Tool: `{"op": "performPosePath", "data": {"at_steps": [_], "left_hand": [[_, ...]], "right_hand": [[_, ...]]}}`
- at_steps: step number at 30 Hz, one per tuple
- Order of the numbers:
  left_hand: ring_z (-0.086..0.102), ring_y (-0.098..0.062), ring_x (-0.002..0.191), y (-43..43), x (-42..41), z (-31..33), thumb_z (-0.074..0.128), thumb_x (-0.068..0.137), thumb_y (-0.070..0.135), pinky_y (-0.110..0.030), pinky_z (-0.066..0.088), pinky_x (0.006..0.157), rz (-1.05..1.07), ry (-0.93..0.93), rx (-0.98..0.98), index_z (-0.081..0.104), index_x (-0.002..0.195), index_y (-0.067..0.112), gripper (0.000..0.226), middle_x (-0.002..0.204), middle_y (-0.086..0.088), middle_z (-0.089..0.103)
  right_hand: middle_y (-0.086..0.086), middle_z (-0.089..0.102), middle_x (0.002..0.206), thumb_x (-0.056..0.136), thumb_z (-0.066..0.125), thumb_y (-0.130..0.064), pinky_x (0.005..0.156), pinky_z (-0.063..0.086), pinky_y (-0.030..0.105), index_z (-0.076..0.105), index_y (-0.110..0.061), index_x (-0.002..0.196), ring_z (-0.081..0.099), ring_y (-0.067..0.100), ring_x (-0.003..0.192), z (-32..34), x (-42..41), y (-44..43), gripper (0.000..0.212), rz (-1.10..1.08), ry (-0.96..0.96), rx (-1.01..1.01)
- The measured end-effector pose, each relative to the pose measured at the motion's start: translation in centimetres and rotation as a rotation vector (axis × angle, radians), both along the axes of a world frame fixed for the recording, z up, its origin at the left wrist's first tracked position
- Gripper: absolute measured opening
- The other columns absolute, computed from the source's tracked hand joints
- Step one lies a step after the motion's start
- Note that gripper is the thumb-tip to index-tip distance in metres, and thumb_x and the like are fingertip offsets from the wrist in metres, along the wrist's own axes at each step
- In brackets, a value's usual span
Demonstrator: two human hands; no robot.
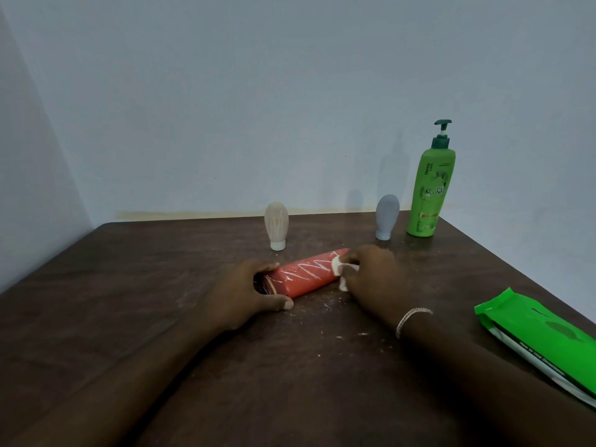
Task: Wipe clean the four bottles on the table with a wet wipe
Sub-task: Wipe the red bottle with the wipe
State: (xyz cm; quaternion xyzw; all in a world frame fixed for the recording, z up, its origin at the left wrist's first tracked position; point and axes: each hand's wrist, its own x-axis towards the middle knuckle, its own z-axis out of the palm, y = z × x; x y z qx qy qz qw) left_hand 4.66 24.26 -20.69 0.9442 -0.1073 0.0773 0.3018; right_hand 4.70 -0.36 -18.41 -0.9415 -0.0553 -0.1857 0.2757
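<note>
Red bottle (306, 274): lies on its side at mid-desk, between the two hands; white zigzag streaks show along its upper face.
Long axis: runs from near-left to far-right, cap end at the left, tail end at the right.
Left hand (248, 290): curled around the cap end, thumb on the near side, pinning the bottle to the desk (129, 301).
Right hand (371, 272): clenched on a white wet wipe (343, 274), pressed against the far-right end of the bottle.
Coming stroke (judgement): along the axis, from the right hand's end toward the left hand; the right hand is the wiping hand.
Remaining bottles: a beige squeeze bottle (276, 225), a grey squeeze bottle (387, 217) and a green pump bottle (430, 191) stand upright near the far edge, well apart from the hands.
Open room: bare desk to the near side and left; the green wipes packet (541, 337) lies by the right edge.
Progress (judgement): first bottle in hand; streaks on the beige one suggest it awaits wiping.
</note>
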Motion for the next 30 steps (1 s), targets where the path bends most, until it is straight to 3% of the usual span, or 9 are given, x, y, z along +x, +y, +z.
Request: {"op": "performPosePath", "data": {"at_steps": [2,5,8,12,16,19,22,26,30], "left_hand": [[0.055,-0.009,0.116,-0.1,0.1,0.0,0.085,0.061,0.061,-0.033,0.051,0.097,-0.001,-0.025,0.008,0.051,0.143,0.03,0.094,0.142,0.006,0.055],[0.058,-0.008,0.11,0.0,-0.1,0.2,0.087,0.061,0.056,-0.035,0.052,0.096,-0.006,-0.073,0.014,0.059,0.136,0.026,0.085,0.132,0.008,0.061],[0.059,-0.01,0.107,0.2,0.0,0.3,0.087,0.06,0.058,-0.034,0.053,0.093,-0.009,-0.061,0.026,0.062,0.132,0.027,0.082,0.124,0.009,0.061],[0.056,-0.009,0.107,0.1,0.1,0.4,0.085,0.06,0.061,-0.033,0.052,0.093,0.014,-0.041,0.065,0.058,0.136,0.026,0.088,0.127,0.007,0.057],[0.057,-0.01,0.1,0.1,0.1,0.3,0.085,0.059,0.06,-0.036,0.055,0.089,0.025,-0.056,0.055,0.065,0.125,0.025,0.077,0.115,0.008,0.059],[0.058,-0.008,0.094,0.1,0.0,0.2,0.085,0.06,0.058,-0.036,0.055,0.084,0.024,-0.085,0.046,0.068,0.119,0.024,0.069,0.108,0.009,0.06],[0.056,-0.007,0.095,0.1,0.1,0.2,0.085,0.06,0.059,-0.031,0.053,0.084,0.011,-0.076,0.046,0.067,0.121,0.024,0.072,0.109,0.01,0.059],[0.056,-0.005,0.097,0.4,0.1,0.3,0.078,0.054,0.072,-0.032,0.053,0.085,-0.005,-0.053,0.043,0.065,0.128,0.025,0.089,0.111,0.011,0.059],[0.055,-0.003,0.099,0.3,0.1,0.2,0.079,0.056,0.07,-0.025,0.049,0.081,-0.009,-0.045,0.033,0.062,0.133,0.026,0.09,0.118,0.011,0.06]], "right_hand": [[-0.004,0.071,0.105,0.09,0.061,-0.023,0.074,0.043,0.013,0.075,-0.023,0.105,0.065,0.012,0.097,-0.1,-1.6,2.3,0.02,0.164,-0.013,-0.019],[0.001,0.064,0.109,0.093,0.057,-0.022,0.087,0.049,0.029,0.072,-0.018,0.111,0.061,0.016,0.1,-0.7,-3.4,5.4,0.024,0.356,-0.067,-0.095],[0.004,0.064,0.113,0.093,0.055,-0.017,0.089,0.05,0.034,0.071,-0.017,0.116,0.06,0.017,0.101,-0.5,-2.4,4.6,0.028,0.326,-0.083,-0.117],[0.005,0.063,0.117,0.093,0.056,-0.014,0.089,0.043,0.024,0.072,-0.015,0.115,0.059,0.019,0.104,-0.1,-1.3,2.7,0.027,0.213,-0.094,-0.098],[0.0,0.055,0.122,0.095,0.054,-0.021,0.091,0.048,0.028,0.064,-0.02,0.125,0.056,0.015,0.107,-0.4,-2.8,4.8,0.032,0.341,-0.077,-0.133],[0.006,0.056,0.114,0.094,0.055,-0.019,0.085,0.05,0.035,0.068,-0.016,0.119,0.058,0.02,0.1,-0.6,-3.4,5.7,0.029,0.438,-0.102,-0.165],[0.005,0.059,0.112,0.09,0.059,-0.015,0.085,0.049,0.033,0.07,-0.02,0.118,0.059,0.02,0.1,-0.6,-1.8,4.6,0.03,0.359,-0.103,-0.203],[0.008,0.066,0.095,0.084,0.062,-0.014,0.075,0.049,0.032,0.077,-0.015,0.093,0.064,0.025,0.087,-0.3,0.9,0.5,0.018,0.064,-0.093,-0.182],[0.009,0.067,0.099,0.085,0.063,-0.011,0.078,0.051,0.033,0.078,-0.013,0.096,0.064,0.025,0.092,-0.1,1.2,-0.7,0.019,-0.043,-0.088,-0.047]]}}
